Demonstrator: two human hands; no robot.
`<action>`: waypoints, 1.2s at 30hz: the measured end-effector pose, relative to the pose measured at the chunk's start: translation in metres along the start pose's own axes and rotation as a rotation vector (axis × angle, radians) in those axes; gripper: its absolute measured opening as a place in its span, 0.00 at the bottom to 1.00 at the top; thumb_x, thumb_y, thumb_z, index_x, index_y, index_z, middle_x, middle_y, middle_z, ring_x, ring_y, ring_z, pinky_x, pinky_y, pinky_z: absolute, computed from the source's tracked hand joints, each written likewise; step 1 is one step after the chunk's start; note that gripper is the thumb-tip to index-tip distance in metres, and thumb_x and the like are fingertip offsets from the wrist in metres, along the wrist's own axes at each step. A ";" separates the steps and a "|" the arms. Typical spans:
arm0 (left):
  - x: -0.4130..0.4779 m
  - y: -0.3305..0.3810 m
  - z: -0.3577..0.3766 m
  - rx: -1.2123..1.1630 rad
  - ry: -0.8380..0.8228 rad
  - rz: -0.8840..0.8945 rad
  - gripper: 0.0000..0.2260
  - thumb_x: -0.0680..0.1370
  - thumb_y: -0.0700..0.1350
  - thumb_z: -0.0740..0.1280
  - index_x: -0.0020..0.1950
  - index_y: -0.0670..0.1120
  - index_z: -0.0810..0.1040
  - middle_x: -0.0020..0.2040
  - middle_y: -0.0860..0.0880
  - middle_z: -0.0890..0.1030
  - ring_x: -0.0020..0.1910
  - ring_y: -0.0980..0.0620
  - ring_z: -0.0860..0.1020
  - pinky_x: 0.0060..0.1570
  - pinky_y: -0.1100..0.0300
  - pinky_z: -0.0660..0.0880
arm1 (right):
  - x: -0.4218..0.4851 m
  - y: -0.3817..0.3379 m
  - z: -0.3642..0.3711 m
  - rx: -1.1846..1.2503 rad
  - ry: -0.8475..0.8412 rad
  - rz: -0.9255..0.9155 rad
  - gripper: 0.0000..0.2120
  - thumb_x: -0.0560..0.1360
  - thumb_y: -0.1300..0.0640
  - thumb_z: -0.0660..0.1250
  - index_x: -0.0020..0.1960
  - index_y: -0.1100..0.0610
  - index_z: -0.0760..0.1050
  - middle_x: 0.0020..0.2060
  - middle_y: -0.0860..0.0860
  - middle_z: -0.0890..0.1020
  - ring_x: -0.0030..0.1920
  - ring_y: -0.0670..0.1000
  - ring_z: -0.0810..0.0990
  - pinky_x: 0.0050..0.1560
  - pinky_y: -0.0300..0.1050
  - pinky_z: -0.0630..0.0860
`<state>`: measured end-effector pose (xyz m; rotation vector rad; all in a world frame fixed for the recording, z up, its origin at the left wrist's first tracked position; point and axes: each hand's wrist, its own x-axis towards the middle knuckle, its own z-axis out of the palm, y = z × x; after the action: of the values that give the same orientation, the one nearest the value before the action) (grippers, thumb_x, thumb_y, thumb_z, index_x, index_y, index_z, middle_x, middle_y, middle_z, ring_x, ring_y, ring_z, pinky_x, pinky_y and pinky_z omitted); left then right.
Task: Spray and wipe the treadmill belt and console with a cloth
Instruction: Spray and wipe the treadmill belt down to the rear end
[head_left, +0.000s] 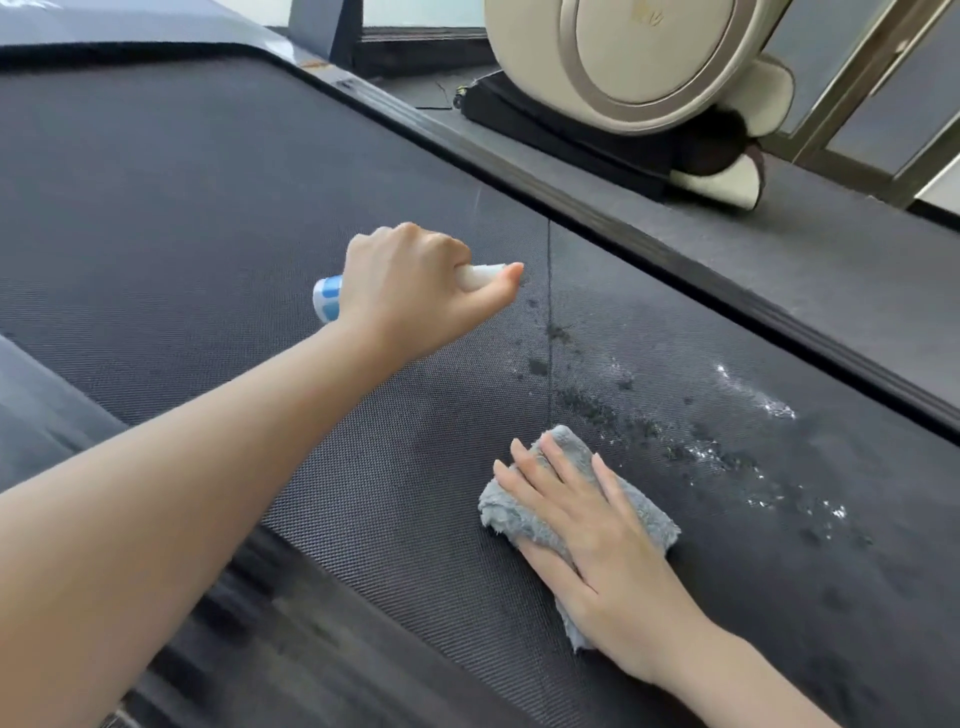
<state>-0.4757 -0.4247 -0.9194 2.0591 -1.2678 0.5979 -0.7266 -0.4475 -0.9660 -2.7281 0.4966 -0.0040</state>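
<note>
The dark textured treadmill belt (208, 218) fills most of the view. My left hand (415, 280) grips a small white and blue spray bottle (328, 298) above the belt's middle, its white top sticking out beside my thumb. Lower right, my right hand (587, 525) lies flat with straight fingers on a folded grey cloth (647, 512), pressing it onto the belt. Wet droplets and foam (748, 400) speckle the belt to the right of the cloth. The console is out of view.
A ridged side rail (597, 208) runs along the belt's far edge. Beyond it, a beige and gold machine (639, 57) stands on a black base. A grey side rail (31, 395) borders the belt at left.
</note>
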 end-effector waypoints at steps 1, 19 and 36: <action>0.006 0.003 0.004 -0.008 -0.006 -0.009 0.26 0.68 0.68 0.48 0.24 0.47 0.59 0.23 0.51 0.64 0.29 0.42 0.70 0.35 0.58 0.60 | 0.000 0.000 0.000 -0.003 0.000 -0.002 0.24 0.79 0.41 0.46 0.75 0.35 0.48 0.74 0.29 0.44 0.74 0.36 0.36 0.73 0.46 0.33; 0.090 0.031 0.086 0.007 -0.059 -0.098 0.26 0.74 0.65 0.54 0.32 0.45 0.70 0.34 0.46 0.72 0.38 0.42 0.74 0.42 0.53 0.67 | 0.020 0.019 0.003 -0.043 0.091 -0.039 0.24 0.80 0.40 0.46 0.76 0.40 0.51 0.76 0.35 0.49 0.76 0.41 0.42 0.74 0.51 0.39; 0.084 0.050 0.060 -0.046 -0.104 -0.090 0.27 0.75 0.67 0.53 0.28 0.47 0.63 0.32 0.47 0.71 0.38 0.43 0.73 0.40 0.55 0.66 | 0.021 0.020 0.001 -0.077 0.053 -0.022 0.26 0.79 0.38 0.43 0.76 0.39 0.48 0.75 0.34 0.46 0.76 0.40 0.39 0.74 0.51 0.38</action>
<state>-0.4817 -0.5361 -0.8909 2.1203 -1.2281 0.4219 -0.7140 -0.4714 -0.9757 -2.8153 0.4905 -0.0638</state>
